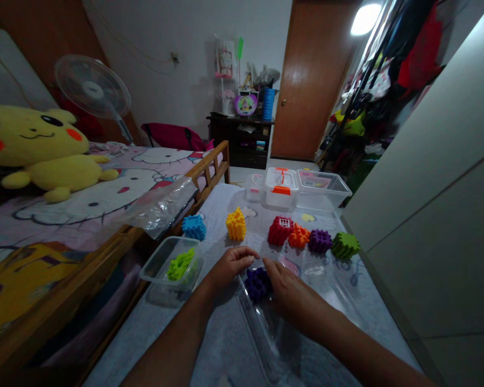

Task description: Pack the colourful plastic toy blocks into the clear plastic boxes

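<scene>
A dark purple interlocking-piece block (257, 285) is seen on a clear plastic tray (261, 339), between the two hands. At the block's far left edge, the left hand (233, 264) is held with its fingers bent and thumb brought near them; whether anything is pinched there cannot be told. Along the block's right side, the right hand (284, 279) is laid with its fingers bunched and lightly bent; how firmly the block is gripped, if at all, cannot be told.

Left of the dark purple block, lime-green pieces (180, 264) are held in a clear open container (151, 264). Beyond the block to the left, a blue block (194, 227) and a yellow block (236, 224) are set apart. Beyond it to the right, a red block (280, 231), an orange block (299, 236), a purple block (320, 241) and a green block (346, 245) are lined up. Farther beyond it, a bin with orange latches (281, 200) is placed between a small clear box (254, 188) and a wide clear bin (321, 194). Beneath everything, a pale patterned cloth (221, 344) is spread.
</scene>
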Action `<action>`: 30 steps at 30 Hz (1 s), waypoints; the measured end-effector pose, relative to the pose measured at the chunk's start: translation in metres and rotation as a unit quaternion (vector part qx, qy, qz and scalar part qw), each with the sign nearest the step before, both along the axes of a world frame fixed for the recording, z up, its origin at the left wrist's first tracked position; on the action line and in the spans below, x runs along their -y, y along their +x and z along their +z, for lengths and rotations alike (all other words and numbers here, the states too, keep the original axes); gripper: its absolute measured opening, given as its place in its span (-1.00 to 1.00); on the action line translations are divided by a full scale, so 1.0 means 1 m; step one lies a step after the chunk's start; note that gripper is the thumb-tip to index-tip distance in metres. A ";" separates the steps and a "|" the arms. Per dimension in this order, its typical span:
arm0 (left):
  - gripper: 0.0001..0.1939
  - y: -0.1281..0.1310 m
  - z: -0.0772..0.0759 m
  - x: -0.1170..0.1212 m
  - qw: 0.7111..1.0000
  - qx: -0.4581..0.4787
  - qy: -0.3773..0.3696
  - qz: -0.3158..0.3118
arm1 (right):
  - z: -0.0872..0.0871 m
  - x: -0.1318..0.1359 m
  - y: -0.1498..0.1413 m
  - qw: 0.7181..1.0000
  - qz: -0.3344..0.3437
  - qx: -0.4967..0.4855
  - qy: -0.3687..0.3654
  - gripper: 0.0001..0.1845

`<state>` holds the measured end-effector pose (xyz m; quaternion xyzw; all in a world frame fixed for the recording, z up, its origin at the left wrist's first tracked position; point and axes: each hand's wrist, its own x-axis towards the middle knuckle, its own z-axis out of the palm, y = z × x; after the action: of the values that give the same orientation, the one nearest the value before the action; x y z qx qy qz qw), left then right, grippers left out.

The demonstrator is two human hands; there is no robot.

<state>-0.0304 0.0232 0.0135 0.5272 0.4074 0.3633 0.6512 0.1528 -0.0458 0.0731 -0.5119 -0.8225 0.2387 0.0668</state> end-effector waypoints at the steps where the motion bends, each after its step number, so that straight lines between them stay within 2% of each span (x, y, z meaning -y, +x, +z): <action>1: -0.70 0.000 0.000 0.000 1.000 -0.005 0.001 0.000 | -0.001 0.002 0.000 1.000 -0.013 0.010 -0.003 -0.27; 7: -0.71 0.000 -0.001 0.001 1.000 -0.019 0.016 -0.001 | -0.013 0.005 -0.007 0.997 -0.048 0.055 -0.036 -0.21; 15: -0.70 0.001 -0.002 0.001 1.000 -0.010 0.001 0.009 | -0.029 -0.010 -0.010 0.996 -0.080 -0.021 -0.020 -0.49; 19: -0.70 0.003 0.001 0.003 1.000 0.004 -0.010 0.012 | -0.031 -0.009 -0.012 0.996 -0.078 -0.035 -0.014 -0.54; 22: -0.72 0.003 0.001 0.004 1.000 0.010 -0.013 0.018 | -0.020 -0.002 -0.011 0.997 -0.076 -0.017 -0.018 -0.53; 26: -0.72 0.003 0.000 0.004 1.000 0.000 -0.016 0.023 | 0.011 0.001 0.012 0.998 -0.058 0.013 0.005 -0.51; 30: -0.74 0.003 -0.002 0.005 0.999 0.000 -0.022 0.029 | 0.039 -0.031 0.058 0.992 -0.088 0.051 0.074 -0.75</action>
<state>-0.0272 0.0182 0.0117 0.5006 0.4303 0.3729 0.6521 0.2110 -0.0150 0.1124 -0.5876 -0.7919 0.1440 0.0833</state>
